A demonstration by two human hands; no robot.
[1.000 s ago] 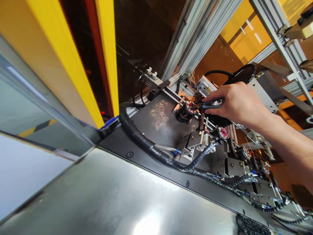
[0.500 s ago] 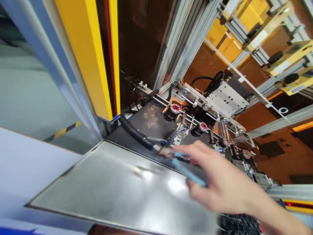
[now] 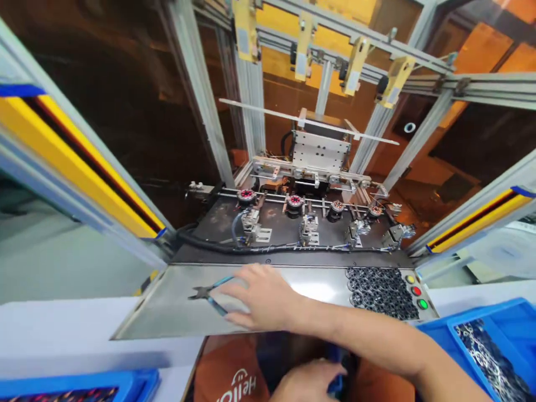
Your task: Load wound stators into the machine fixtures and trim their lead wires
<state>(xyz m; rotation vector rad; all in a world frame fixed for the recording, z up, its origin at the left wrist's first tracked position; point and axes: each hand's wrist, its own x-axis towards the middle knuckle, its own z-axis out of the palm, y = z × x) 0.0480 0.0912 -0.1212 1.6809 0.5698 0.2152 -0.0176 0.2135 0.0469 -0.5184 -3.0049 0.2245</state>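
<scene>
One view, from the head camera, showed the whole scene. In the lower middle of the frame the right hand (image 3: pixel 262 296) lay on the steel shelf (image 3: pixel 176 307) with its fingers curled over the blue handles of a pair of pliers (image 3: pixel 209 293); the grip was closed on the handles, while the dark nose of the tool pointed towards the left edge and appeared to rest on the metal. At the bottom centre the left hand (image 3: pixel 310 385) sat low, near the person's lap, touching a small blue object (image 3: pixel 337 385); whether it gripped that object or only rested against it could not be told.

A heap of dark metal rings (image 3: pixel 379 287) lay on the right part of the shelf, just beside three round buttons (image 3: pixel 416 291), coloured yellow, red and green. Beyond the shelf, in the middle of the frame, four small wound motor parts (image 3: pixel 295 201) stood in a row on the machine bed (image 3: pixel 272 220), with a black cable (image 3: pixel 251 248) running along its near edge. A blue bin (image 3: pixel 481 335) of shiny parts occupied the lower right corner.

Risks, as judged from this position: the pliers could slide on the smooth steel and drop off the near edge if released carelessly, and a sleeve or forearm swept to the right could scatter the rings or press a button.
</scene>
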